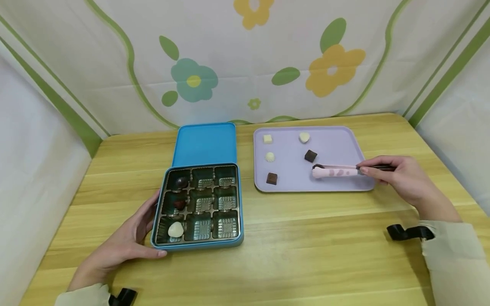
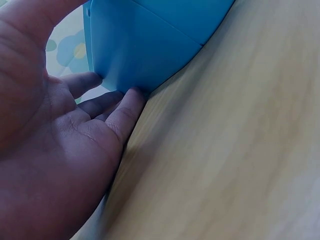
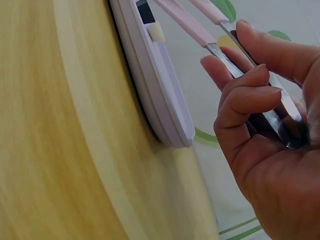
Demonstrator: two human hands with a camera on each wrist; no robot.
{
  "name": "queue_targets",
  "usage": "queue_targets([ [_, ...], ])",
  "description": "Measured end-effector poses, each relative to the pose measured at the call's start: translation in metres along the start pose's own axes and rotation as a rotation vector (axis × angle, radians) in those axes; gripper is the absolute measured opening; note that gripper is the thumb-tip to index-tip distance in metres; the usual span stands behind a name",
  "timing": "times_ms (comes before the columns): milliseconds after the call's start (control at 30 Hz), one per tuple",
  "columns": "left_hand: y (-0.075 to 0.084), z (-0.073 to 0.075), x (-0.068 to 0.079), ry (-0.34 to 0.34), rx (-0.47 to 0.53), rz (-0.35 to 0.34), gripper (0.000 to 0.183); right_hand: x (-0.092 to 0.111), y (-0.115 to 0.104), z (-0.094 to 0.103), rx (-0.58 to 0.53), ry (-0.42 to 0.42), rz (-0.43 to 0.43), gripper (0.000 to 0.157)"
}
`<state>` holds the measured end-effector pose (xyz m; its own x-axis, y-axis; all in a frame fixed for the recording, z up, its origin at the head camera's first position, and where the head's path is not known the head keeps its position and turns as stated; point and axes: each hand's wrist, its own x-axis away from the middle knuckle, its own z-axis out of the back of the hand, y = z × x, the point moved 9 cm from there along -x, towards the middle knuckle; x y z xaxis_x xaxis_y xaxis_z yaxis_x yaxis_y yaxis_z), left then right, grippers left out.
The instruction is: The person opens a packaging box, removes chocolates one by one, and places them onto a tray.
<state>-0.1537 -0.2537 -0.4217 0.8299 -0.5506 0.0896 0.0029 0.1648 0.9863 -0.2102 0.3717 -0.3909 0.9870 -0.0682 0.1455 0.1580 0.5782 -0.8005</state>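
My left hand (image 1: 126, 241) holds the near left corner of a blue tin (image 1: 229, 243), thumb at its front and fingers along its left side. In the tin's left column lie a dark chocolate (image 1: 182, 182), a reddish-brown chocolate (image 1: 180, 205) and a white chocolate (image 1: 175, 230), one per compartment. My right hand (image 1: 413, 180) grips metal tongs (image 1: 338, 172) with pink paw-shaped sleeves. Their tips are over the lilac tray (image 1: 291, 180), at a dark round chocolate (image 1: 317, 166) partly hidden by the near tip. In the right wrist view, thumb and fingers press the tongs' metal arms (image 3: 235, 65).
Elsewhere on the tray are a white square chocolate (image 1: 267, 139), a white heart chocolate (image 1: 304, 137), a white round chocolate (image 1: 269, 157) and dark square chocolates (image 1: 272, 178). Behind the tin lies its blue lid (image 1: 206, 144). A flowered cloth (image 1: 237, 63) hangs at the table's back edge.
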Motion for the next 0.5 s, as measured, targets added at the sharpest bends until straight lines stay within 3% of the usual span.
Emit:
queue_targets([
  [233, -0.002, 0.001, -0.001, 0.003, -0.002, -0.007, 0.135, -0.002, -0.002, -0.01, 0.034, -0.062, -0.007, 0.026],
  [500, -0.001, 0.0, -0.001, -0.005, -0.001, -0.012, 0.135, -0.001, -0.003, -0.007, -0.025, -0.045, -0.036, 0.022],
])
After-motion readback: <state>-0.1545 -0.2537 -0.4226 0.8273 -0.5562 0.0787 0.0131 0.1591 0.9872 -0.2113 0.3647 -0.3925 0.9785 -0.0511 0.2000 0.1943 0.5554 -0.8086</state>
